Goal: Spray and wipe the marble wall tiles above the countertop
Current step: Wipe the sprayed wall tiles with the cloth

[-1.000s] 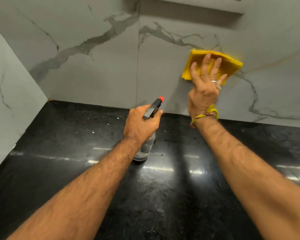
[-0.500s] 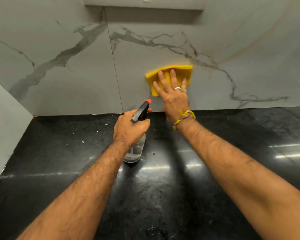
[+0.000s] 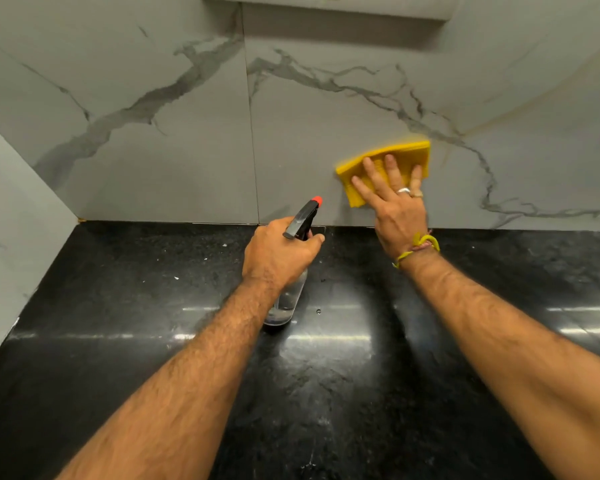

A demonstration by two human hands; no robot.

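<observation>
Wiping step is in hand: the right hand [image 3: 394,199] is pressing a folded yellow cloth [image 3: 388,164] flat against the marble wall tiles [image 3: 326,140], fingers straight and spread over it, low on the wall just above the black countertop [image 3: 153,323]. The cloth's top edge is smearing in the shot, so it is probably sliding, though I cannot tell which way. The left hand [image 3: 279,254] is gripping the neck of the spray bottle [image 3: 300,244], fingers curled round it below the black trigger head; the orange nozzle is pointing up toward the wall, and the clear base is resting on or just above the countertop, hard to say which. The bottle is sitting just left of the wiping hand, apart from the cloth. A yellow thread band [image 3: 420,245] is sitting on the right wrist, with rings on two fingers. Next move likely calls for carrying the cloth across the veined tile with even pressure, then lifting the bottle to mist the left tile beyond the grout line.
</observation>
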